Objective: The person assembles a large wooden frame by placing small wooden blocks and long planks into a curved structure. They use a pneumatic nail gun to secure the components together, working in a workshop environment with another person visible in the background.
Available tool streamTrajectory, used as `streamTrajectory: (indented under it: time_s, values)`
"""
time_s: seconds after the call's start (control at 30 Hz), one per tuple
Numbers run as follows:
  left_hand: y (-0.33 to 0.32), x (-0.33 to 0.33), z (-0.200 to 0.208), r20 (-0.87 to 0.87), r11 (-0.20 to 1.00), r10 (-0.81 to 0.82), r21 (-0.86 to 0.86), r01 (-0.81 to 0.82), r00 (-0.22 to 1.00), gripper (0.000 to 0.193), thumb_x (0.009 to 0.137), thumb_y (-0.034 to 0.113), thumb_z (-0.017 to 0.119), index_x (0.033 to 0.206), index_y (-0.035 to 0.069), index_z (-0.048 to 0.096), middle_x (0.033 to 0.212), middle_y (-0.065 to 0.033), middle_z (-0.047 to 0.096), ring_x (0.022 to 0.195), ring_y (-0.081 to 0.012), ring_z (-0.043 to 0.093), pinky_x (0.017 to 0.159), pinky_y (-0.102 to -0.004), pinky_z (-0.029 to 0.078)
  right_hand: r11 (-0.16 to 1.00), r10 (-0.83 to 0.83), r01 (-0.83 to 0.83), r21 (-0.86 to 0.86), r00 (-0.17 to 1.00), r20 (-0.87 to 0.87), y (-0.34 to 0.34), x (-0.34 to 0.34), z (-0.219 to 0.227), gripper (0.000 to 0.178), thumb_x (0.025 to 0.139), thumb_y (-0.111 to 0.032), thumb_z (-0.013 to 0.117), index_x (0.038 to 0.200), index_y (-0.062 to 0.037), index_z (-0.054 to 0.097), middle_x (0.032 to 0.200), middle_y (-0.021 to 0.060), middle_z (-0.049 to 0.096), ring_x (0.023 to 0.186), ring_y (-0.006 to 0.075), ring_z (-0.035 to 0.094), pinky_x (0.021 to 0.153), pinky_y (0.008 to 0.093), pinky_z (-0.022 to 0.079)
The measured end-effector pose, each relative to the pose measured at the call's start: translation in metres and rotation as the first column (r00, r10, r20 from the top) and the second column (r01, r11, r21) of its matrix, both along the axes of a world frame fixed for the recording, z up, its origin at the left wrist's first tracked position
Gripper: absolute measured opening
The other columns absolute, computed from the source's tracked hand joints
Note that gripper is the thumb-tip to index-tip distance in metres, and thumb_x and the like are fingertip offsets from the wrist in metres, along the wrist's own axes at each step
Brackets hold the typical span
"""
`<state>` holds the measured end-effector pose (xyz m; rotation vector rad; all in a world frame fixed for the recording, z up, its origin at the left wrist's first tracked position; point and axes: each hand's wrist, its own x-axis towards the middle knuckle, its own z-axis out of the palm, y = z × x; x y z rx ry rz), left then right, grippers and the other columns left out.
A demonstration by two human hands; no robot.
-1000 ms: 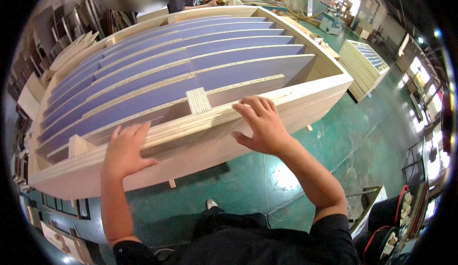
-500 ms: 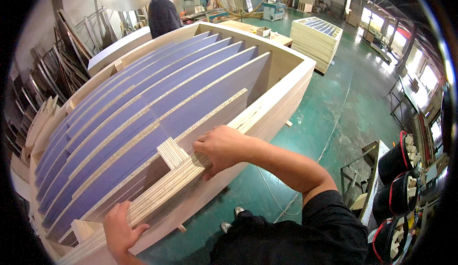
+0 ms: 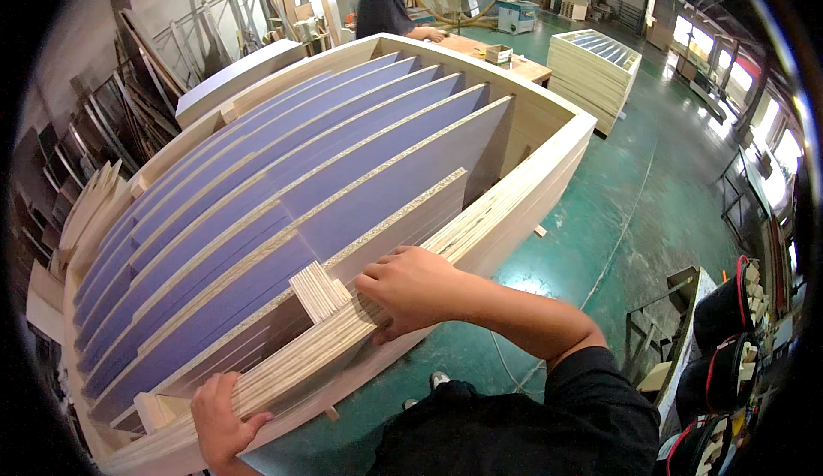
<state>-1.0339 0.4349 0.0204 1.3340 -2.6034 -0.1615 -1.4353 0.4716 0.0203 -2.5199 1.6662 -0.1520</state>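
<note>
A large pale wooden frame (image 3: 506, 206) stands before me, its near side built of several layered edges. My right hand (image 3: 413, 289) is closed over that near side around its middle, fingers on top and thumb down the outer face. Farther left along the same side, my left hand (image 3: 221, 416) grips the edge in a like way. Inside the frame stand long purple-faced boards (image 3: 377, 176) with speckled cut edges. Between my hands, a short stack of wooden strips (image 3: 320, 294) rests against the inner side. A small wooden block (image 3: 156, 412) sits in the near-left corner.
A person in dark clothing (image 3: 384, 6) stands beyond the frame at a wooden table (image 3: 467, 45). Behind right is a pallet-like stack of frames (image 3: 591, 81). Black buckets of wood offcuts (image 3: 718, 304) stand at the right. Boards and metal racks (image 3: 141, 73) lean along the left wall.
The view has shifted, so the frame appears slightly farther right. Across the frame, the person has moved right toward the table. My hands keep their places on the near edge.
</note>
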Motion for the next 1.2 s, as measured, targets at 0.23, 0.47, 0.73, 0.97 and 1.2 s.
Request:
streamTrajectory:
  time_s: [0.23, 0.47, 0.73, 0.97, 1.2]
  values:
    - [0.003, -0.002, 0.002, 0.005, 0.998, 0.060, -0.010, -0.060, 0.998, 0.081, 0.046, 0.048, 0.094, 0.109, 0.008, 0.064, 0.100, -0.0130, 0.064, 0.097, -0.0400, 0.059, 0.085, -0.0483, 0.043, 0.999, -0.040, 0.039, 0.011, 0.999, 0.029, 0.001, 0.003, 0.004, 0.065, 0.076, -0.057, 0.082, 0.114, -0.0070, 0.063, 0.109, 0.0103, 0.070, 0.109, 0.0298, 0.067, 0.097, 0.0430, 0.050]
    - [0.005, -0.008, 0.002, -0.015, 0.995, 0.097, -0.008, -0.098, 0.995, 0.078, 0.043, 0.042, 0.095, 0.106, 0.007, 0.065, 0.099, -0.0119, 0.064, 0.096, -0.0392, 0.058, 0.084, -0.0477, 0.044, 0.997, -0.067, 0.063, 0.038, 0.994, 0.091, 0.004, 0.004, 0.012, 0.064, 0.074, -0.058, 0.083, 0.109, -0.0074, 0.065, 0.107, 0.0087, 0.070, 0.107, 0.0283, 0.067, 0.095, 0.0416, 0.050]
    - [0.006, -0.006, 0.000, -0.030, 0.995, 0.089, -0.041, -0.091, 0.996, 0.078, 0.043, 0.040, 0.095, 0.108, 0.008, 0.065, 0.101, -0.0118, 0.065, 0.098, -0.0383, 0.057, 0.085, -0.0474, 0.044, 0.995, -0.065, 0.071, -0.066, 0.994, 0.084, 0.005, 0.003, 0.001, 0.065, 0.073, -0.060, 0.083, 0.106, -0.0072, 0.066, 0.103, 0.0085, 0.070, 0.105, 0.0287, 0.068, 0.096, 0.0413, 0.050]
    - [0.008, -0.007, 0.001, -0.025, 0.994, 0.106, -0.036, -0.107, 0.994, 0.079, 0.043, 0.043, 0.094, 0.108, 0.008, 0.066, 0.101, -0.0119, 0.065, 0.097, -0.0389, 0.058, 0.085, -0.0477, 0.044, 0.997, -0.072, 0.073, -0.006, 0.994, 0.079, 0.006, 0.006, 0.013, 0.068, 0.071, -0.062, 0.083, 0.106, -0.0061, 0.066, 0.103, 0.0089, 0.070, 0.106, 0.0294, 0.068, 0.096, 0.0418, 0.049]
    - [0.008, -0.006, 0.002, -0.012, 0.994, 0.102, -0.035, -0.102, 0.995, 0.082, 0.046, 0.050, 0.092, 0.109, 0.006, 0.066, 0.100, -0.0126, 0.065, 0.098, -0.0392, 0.058, 0.086, -0.0480, 0.044, 0.996, -0.079, 0.082, -0.035, 0.994, 0.070, 0.004, 0.007, 0.007, 0.069, 0.072, -0.063, 0.082, 0.106, -0.0059, 0.066, 0.105, 0.0095, 0.070, 0.108, 0.0297, 0.068, 0.098, 0.0423, 0.049]
